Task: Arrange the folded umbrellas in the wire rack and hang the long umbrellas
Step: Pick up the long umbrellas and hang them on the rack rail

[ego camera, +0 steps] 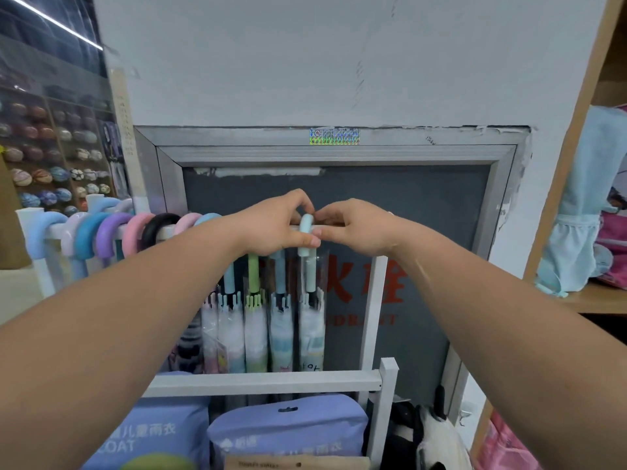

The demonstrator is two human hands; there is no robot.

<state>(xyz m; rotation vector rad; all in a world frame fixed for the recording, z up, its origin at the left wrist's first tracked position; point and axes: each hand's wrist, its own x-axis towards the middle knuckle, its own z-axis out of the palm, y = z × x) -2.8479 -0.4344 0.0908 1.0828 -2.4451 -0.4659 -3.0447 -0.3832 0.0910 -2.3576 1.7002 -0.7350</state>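
Both grips, left hand (274, 225) and right hand (353, 225), are pinching the pale-blue crook handle (307, 232), hanging it at the three-o'clock end of the rail (168, 233); seating and releasing it likely come next.

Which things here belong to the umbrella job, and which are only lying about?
Job: pale blue handle, held by left hand and right hand; hung long umbrellas; white rack.
Lying about: purple raincoat packs; balls on shelves.
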